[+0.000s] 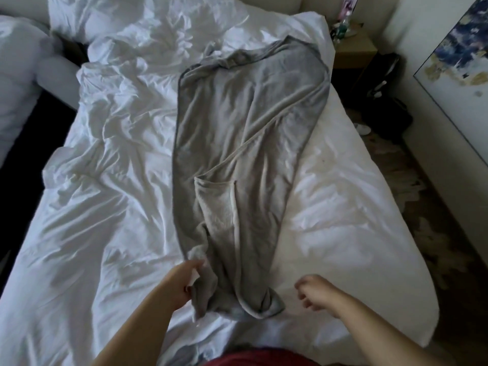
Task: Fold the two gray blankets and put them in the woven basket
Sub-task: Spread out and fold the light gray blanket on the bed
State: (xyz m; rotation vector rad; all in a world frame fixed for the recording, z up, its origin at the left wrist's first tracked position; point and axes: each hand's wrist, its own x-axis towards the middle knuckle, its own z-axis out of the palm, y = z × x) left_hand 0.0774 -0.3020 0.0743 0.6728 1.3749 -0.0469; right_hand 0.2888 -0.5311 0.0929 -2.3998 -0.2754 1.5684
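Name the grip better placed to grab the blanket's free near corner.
Right. The right grip hangs empty beside that corner of the blanket; the left grip holds the other edge.

You have a plain mid-gray cloth in the long gray fleece blanket (237,143), with a darker gray band down its left edge and a paler, cream-toned hem crossing its middle. Your rumpled white cotton duvet (105,207) has no pattern, only a faint yellowish stain to the right of the blanket. At the bottom edge, your dark red garment (258,359) shows one solid colour. On your right, the framed rectangular painting (454,48) has navy blue, ochre and white blotches. The patterned floor rug (427,228) is brown with cream patches. The small wooden nightstand (356,51) is tan.
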